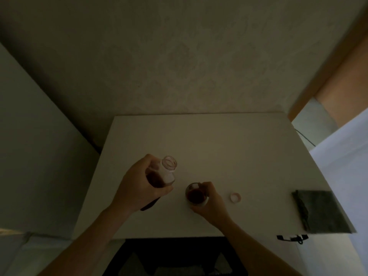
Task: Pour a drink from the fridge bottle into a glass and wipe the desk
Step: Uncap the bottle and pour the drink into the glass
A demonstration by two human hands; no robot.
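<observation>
Head view, dim light. The bottle (162, 175) sat left of frame centre, uncapped, its open mouth pointing toward the upper right of the frame; body tilted, lower end toward the bottom left. Dark red-brown liquid filled the lower part; neck and shoulder were clear. The glass (196, 194) stood on the bench (199, 140) just right of the bottle, below frame centre, holding dark red liquid; fill level could not be judged exactly. A small pale cap (235, 197) lay on the bench to the right of the glass, open side up, apart from it. A dark grey folded cloth (320, 211) lay at the bench's lower right corner, well apart from the glass.

The left hand (137, 188) was wrapped around the bottle's body, fingers curled closed on it, thumb at the lower side. The right hand (211, 202) was closed around the right side of the glass, fingers curled over its rim edge, with the glass resting on the bench. The two hands were near each other, not touching.
</observation>
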